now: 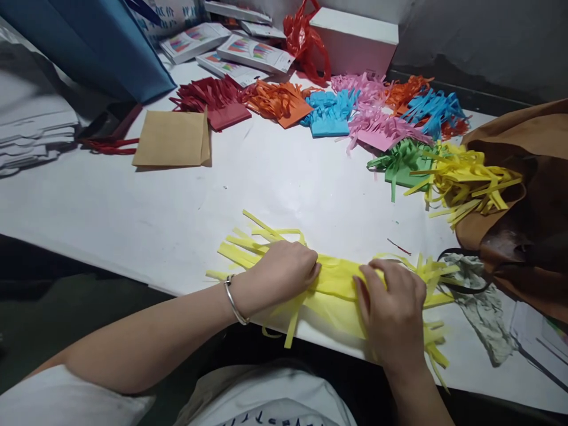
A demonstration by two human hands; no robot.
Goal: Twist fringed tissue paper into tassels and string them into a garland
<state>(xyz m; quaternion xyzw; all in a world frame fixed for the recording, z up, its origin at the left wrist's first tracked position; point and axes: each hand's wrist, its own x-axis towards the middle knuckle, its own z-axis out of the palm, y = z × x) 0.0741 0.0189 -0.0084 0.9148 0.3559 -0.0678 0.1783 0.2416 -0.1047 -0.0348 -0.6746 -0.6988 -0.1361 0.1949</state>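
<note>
A sheet of yellow tissue paper [336, 276] with fringed ends lies at the near table edge, its middle gathered into a folded band. My left hand [284, 269], with a silver bangle at the wrist, is closed on the band's left part. Strips fan out to the left beyond it. At the band's right part, my right hand [393, 302] has its thumb and curled fingers on the paper, and more strips stick out past it. A thin single layer hangs below the band toward my lap.
Fringed paper bundles in dark red [217, 106], orange [284, 105], blue [331, 112], pink [377, 127], green [406, 168] and yellow [474, 177] curve across the back. A brown bag [545, 195] stands right, beside crumpled cloth [479, 313]. Kraft paper [171, 139] lies left.
</note>
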